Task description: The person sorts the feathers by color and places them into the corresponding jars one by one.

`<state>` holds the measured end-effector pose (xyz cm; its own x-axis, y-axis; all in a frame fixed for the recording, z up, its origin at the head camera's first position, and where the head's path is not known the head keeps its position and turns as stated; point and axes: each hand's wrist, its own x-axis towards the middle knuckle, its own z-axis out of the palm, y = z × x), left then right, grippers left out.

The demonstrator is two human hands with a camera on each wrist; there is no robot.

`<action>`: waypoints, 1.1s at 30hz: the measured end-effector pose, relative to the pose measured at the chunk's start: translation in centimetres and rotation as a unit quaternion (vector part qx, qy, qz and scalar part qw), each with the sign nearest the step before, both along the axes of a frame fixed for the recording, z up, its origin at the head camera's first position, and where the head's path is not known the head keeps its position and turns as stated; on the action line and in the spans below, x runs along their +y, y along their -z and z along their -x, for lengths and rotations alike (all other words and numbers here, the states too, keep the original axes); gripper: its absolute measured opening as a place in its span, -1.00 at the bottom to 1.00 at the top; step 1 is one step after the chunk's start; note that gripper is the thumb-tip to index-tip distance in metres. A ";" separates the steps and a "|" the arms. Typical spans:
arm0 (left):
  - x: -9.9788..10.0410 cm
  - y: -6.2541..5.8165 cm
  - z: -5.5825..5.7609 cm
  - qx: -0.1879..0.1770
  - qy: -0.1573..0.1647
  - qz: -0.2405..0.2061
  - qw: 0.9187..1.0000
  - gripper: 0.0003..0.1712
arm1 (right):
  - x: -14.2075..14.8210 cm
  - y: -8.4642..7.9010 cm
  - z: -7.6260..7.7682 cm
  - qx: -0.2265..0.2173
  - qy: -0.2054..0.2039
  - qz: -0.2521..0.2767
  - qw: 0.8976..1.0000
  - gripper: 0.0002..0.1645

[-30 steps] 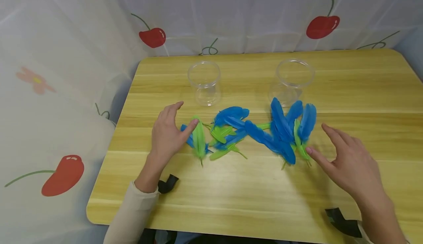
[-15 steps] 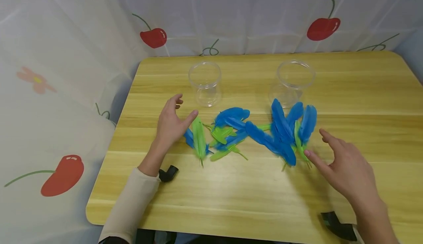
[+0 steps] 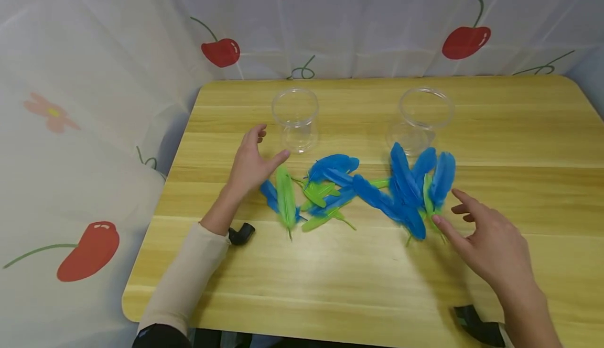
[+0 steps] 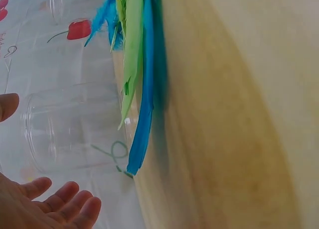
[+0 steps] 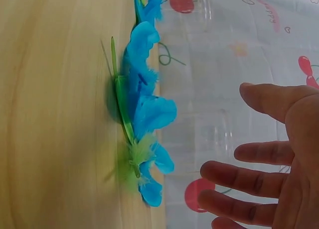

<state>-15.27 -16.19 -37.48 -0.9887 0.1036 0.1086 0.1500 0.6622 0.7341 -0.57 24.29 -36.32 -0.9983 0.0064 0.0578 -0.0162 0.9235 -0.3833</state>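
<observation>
Blue feathers [image 3: 408, 185] and green feathers [image 3: 285, 196] lie in a loose band across the middle of the table. My left hand [image 3: 252, 164] hovers at the left end of the band, thumb and fingers spread, holding nothing; in the left wrist view a green feather [image 4: 131, 50] and a blue feather [image 4: 145, 104] lie past its fingertips. At the right end my right hand [image 3: 495, 243] is held with relaxed fingers and nothing in them, its thumb tip overlapping the feather stems in the head view. Behind the feathers stand a left clear cup [image 3: 300, 137] and a right clear cup [image 3: 409, 137].
The wooden table [image 3: 377, 295] has rounded corners and meets a white curtain [image 3: 368, 28] printed with cherries at its back and left. Black curved pieces sit at both wrists, the left piece [image 3: 241, 234] and the right piece [image 3: 478, 327].
My left hand has moved forward, away from the front edge and toward the left cup. My right hand has shifted slightly left. The feathers and cups have stayed in place.
</observation>
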 end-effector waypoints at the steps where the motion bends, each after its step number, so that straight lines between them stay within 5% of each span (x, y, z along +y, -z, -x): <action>1: 0.0 0.0 0.2 -0.003 0.002 0.000 1.000 -0.02 | -0.1 -0.1 0.1 0.002 -0.002 0.000 1.000 -0.13; 14: -0.1 -0.5 3.2 -0.066 0.024 -0.006 0.997 0.16 | -1.0 0.3 0.9 -0.014 -0.033 0.009 0.999 -0.21; 22: 0.2 -1.2 4.0 -0.098 0.041 -0.012 0.994 0.22 | -1.2 0.7 1.3 -0.011 -0.045 0.004 0.999 -0.27; 33: 0.3 -0.7 5.0 -0.093 0.055 -0.093 0.990 0.28 | -1.9 0.7 2.1 -0.106 -0.064 -0.005 0.992 -0.25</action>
